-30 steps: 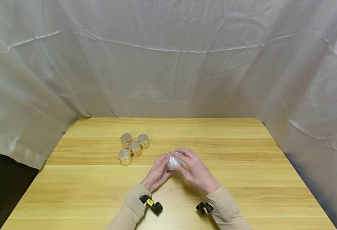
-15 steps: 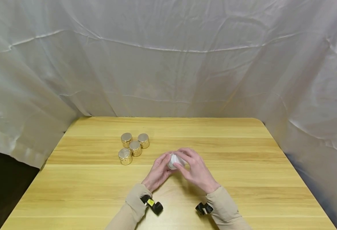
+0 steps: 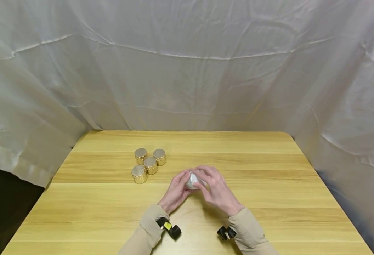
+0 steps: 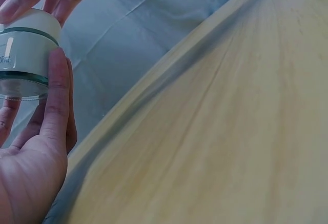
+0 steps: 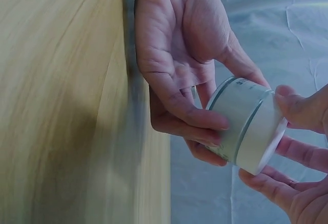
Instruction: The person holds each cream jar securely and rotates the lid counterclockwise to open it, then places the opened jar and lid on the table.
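A small whitish cosmetic jar is held tilted between both hands, above the table near its middle. My left hand grips the jar's labelled body, its fingers lying along the side in the left wrist view. My right hand has thumb and fingertips round the white lid. The lid sits on the jar; how tightly cannot be told. In the left wrist view the clear base shows below the body, which bears small print. Fingers hide part of the jar in the head view.
Several gold jars with flat lids, one of them the gold jar nearest me, stand grouped left of the hands on the wooden table. A grey curtain hangs behind the table and at both sides.
Both hands and the jar stay in almost the same place. The right fingers shift slightly on the lid, and the jar's tilt changes a little. The gold jars have not moved.
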### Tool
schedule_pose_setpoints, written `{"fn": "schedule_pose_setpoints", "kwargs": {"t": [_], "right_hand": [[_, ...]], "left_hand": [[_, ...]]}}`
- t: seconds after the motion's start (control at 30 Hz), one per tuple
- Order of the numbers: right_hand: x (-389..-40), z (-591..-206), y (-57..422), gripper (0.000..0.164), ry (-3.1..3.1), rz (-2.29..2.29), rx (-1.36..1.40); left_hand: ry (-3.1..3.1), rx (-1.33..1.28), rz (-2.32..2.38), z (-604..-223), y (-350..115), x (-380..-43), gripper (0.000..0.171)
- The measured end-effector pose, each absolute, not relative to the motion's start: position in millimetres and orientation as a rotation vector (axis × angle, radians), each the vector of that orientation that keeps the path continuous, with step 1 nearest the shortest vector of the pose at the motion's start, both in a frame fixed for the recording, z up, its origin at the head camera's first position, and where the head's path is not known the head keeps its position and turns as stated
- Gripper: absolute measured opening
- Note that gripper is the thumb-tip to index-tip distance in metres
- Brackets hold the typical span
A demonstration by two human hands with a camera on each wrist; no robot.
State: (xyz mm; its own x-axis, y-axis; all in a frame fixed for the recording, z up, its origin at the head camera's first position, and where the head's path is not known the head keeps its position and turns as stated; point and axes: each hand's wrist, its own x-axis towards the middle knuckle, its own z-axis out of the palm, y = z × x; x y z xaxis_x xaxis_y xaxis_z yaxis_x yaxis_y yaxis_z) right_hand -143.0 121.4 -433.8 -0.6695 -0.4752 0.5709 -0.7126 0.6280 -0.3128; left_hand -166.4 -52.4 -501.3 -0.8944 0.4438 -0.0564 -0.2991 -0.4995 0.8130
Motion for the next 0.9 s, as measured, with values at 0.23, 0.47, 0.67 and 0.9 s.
{"fn": "schedule_pose_setpoints", "kwargs": {"t": [0.23,0.47,0.67,0.9], "right_hand": [[-143.7,-434.8,121.6,0.035,-2.391,0.735,0.964],[-143.7,-435.5,123.0,0.039,-2.446,0.764,0.953],[-144.7,-436.2,124.1,0.045,-2.47,0.744,0.963],[-145.3,-435.6,123.8,0.045,-2.473,0.738,0.969]], "left_hand": [[1.232,0.21,2.408,-501.7,-51.6,-166.4,0.04],[1.229,0.166,2.42,-501.6,-50.8,-165.3,0.041],[1.228,0.169,2.418,-501.5,-51.7,-165.4,0.042],[1.197,0.18,2.434,-501.3,-51.5,-165.9,0.041]]}}
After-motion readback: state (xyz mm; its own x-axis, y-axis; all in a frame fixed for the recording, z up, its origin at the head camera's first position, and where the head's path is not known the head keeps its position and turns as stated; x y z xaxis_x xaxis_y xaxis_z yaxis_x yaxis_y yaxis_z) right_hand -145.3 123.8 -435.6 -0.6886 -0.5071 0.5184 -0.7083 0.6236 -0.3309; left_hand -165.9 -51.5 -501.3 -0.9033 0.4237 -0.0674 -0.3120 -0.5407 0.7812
